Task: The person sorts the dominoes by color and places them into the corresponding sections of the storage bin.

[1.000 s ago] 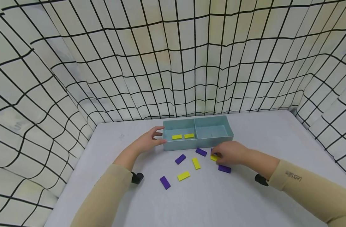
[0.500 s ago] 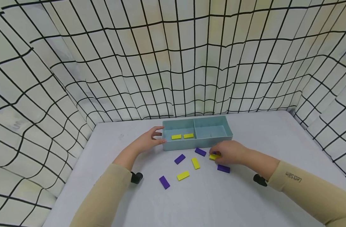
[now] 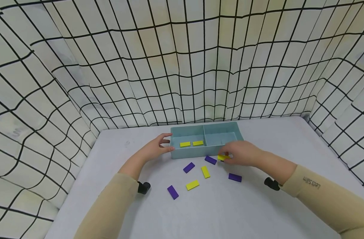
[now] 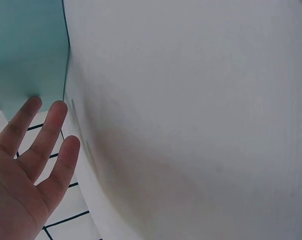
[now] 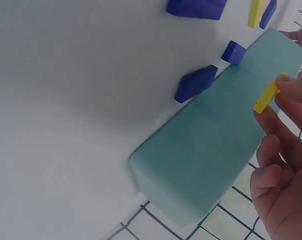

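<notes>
Between thumb and fingertips, my right hand (image 3: 243, 153) pinches a small yellow block (image 5: 266, 98), raised in front of the box's right half. A pale blue two-compartment box (image 3: 189, 153) stands at the back of the table. Two yellow blocks, one of them this block (image 3: 185, 144), lie in its left compartment. My left hand (image 3: 152, 149) is at the box's left end, fingers spread and nearly straight, fingertips touching its wall in the left wrist view. Just below the right hand, a purple block (image 5: 196, 83) lies beside the box's front wall, mostly hidden in the head view.
On the white table (image 3: 206, 212) lie loose yellow blocks, including one yellow block (image 3: 192, 185), and several purple ones, such as the purple block (image 3: 173, 192) at the left and the purple block (image 3: 235, 177) at the right. Black-grid netting (image 3: 204, 71) surrounds the table's back and sides.
My right hand has lifted the yellow block off the table and moved it toward the box's front wall. The left hand stays at the box's left end.
</notes>
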